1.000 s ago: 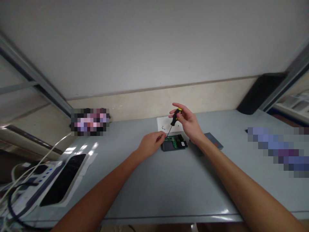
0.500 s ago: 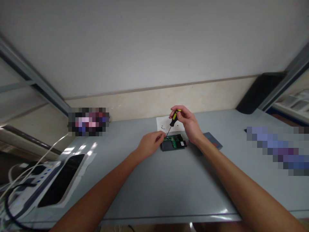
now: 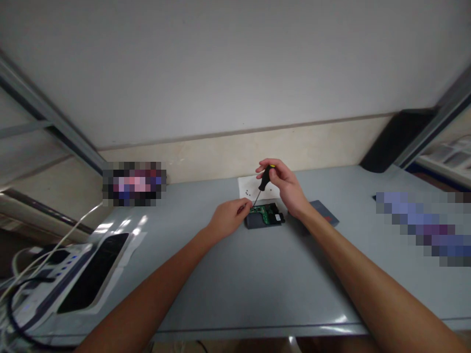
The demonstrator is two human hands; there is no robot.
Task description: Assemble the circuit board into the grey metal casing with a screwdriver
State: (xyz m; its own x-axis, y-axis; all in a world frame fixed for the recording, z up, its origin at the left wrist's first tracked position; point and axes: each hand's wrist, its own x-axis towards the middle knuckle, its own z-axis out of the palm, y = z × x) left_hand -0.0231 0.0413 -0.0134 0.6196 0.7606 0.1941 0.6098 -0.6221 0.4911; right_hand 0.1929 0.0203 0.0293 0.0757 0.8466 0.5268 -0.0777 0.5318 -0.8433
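My right hand [image 3: 289, 189] is closed around the black and yellow handle of a screwdriver [image 3: 265, 180]. The shaft slants down to the left, its tip at the upper left corner of a small dark device [image 3: 254, 221] with an exposed green circuit board [image 3: 268, 214]. At that same corner, my left hand [image 3: 231, 216] has its fingers pinched together beside the screwdriver tip. What they grip is too small to make out. Behind the device lies a white sheet of paper [image 3: 243, 185] with several tiny dark pieces, perhaps screws, on it.
A flat dark grey panel [image 3: 323, 213] lies partly under my right forearm. Toward the left edge are a phone [image 3: 96, 272], a white power strip [image 3: 47, 289] and cables. A black cylinder-like object [image 3: 395, 142] leans at the back right. Two blurred-out items lie on the grey table [image 3: 235, 289].
The screwdriver handle has turned in my right hand, so less yellow shows, and the fingers have shifted slightly up. My left hand and the device have hardly moved.
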